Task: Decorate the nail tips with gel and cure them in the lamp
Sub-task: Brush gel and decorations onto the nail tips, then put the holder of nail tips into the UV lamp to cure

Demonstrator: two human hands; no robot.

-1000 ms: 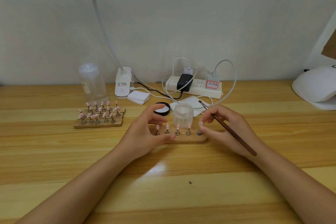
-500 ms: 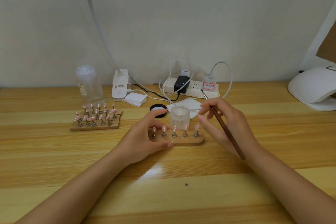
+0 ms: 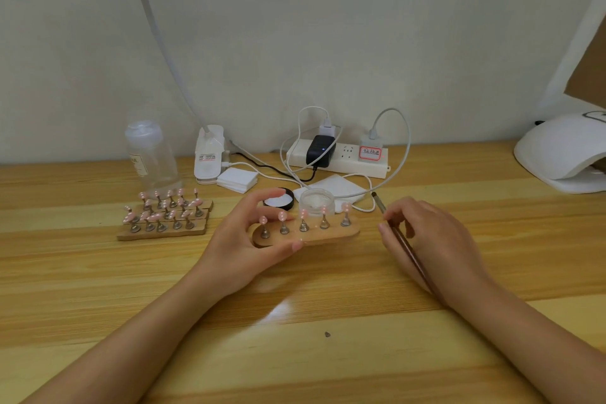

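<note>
**Holder gripped, brush at the ready**

While only the head view is on hand, it shows the work plainly at centre frame. The left hand (image 3: 244, 249) pinches the left end of the wooden holder (image 3: 323, 234), thumb along its near edge and fingers curled over behind the first pegs. Five pink tips (image 3: 304, 214) stand upright in a row on it. The right hand (image 3: 426, 239), just right of the holder and not touching it, has its fingers closed round a brush (image 3: 408, 248), whose metal end points up and away toward the clear jar (image 3: 317, 202). That jar stands just behind the holder, with a black pot (image 3: 279, 201) to its left. A second rack (image 3: 164, 215) of tips sits at mid-left, apart from the hands. The curing lamp (image 3: 562, 154) rests at the right edge, well apart from the holder.

My reading is that the holder is being lifted or steadied, either for another brush stroke or for the move to the lamp. To do it well, keep the holder level so the tips do not tip or touch, keep fingers off the wet faces, and keep the brush tip clear of the row. For curing, slide it fully under the lamp's hood.
</note>
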